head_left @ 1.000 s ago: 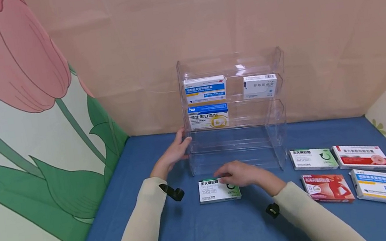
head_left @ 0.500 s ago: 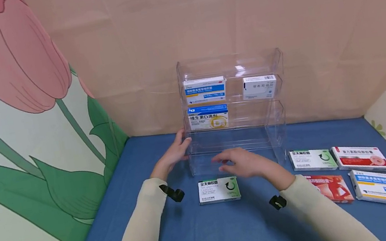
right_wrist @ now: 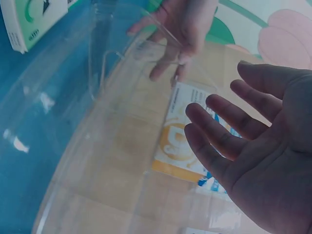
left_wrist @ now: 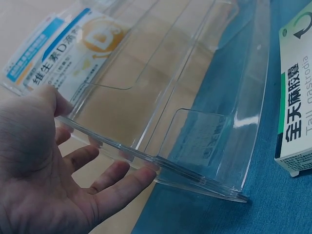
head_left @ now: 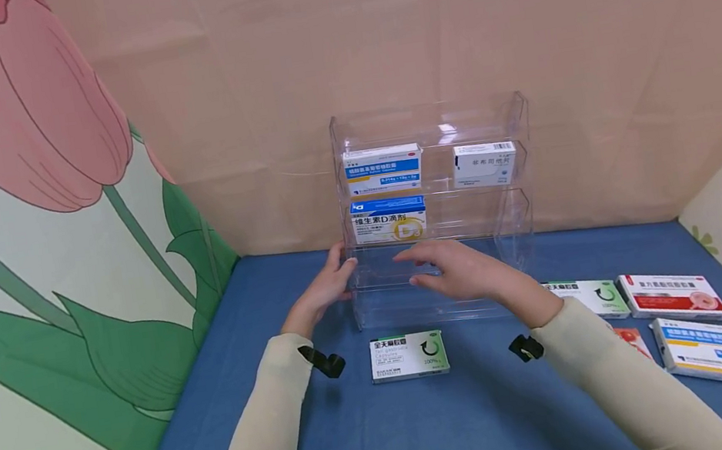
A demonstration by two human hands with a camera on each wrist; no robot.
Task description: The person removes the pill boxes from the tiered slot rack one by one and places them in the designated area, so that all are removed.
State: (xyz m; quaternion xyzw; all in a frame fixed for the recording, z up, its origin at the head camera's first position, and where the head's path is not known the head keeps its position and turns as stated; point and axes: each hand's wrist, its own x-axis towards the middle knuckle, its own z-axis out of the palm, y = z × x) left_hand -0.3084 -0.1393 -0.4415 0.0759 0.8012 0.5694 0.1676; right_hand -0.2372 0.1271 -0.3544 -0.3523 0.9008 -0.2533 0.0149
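A clear tiered display stand [head_left: 449, 297] stands on the blue cloth. My left hand [head_left: 326, 284] rests against its left side, fingertips on the side panel and thumb at the front edge. In front of the lower tiers hovers my right hand [head_left: 454, 267], fingers loosely bent and nothing in them. A white and green medicine box [head_left: 409, 358] lies flat before the stand. On the tiers sit a blue and white medicine box [head_left: 384, 171], a vitamin D drops box [head_left: 390, 221] below it, and a small white medicine box [head_left: 484, 165] at the upper right.
To the right lie another white and green box [head_left: 589, 297], a red and white box [head_left: 673, 296], a blue and white box [head_left: 719, 352], and a red box [head_left: 633, 341] mostly hidden by my right sleeve. A tan backdrop [head_left: 241, 79] rises behind the stand.
My right hand has left the white and green box in front and moved up and away, to before the stand's lower tiers. The left hand has stayed at the stand's side.
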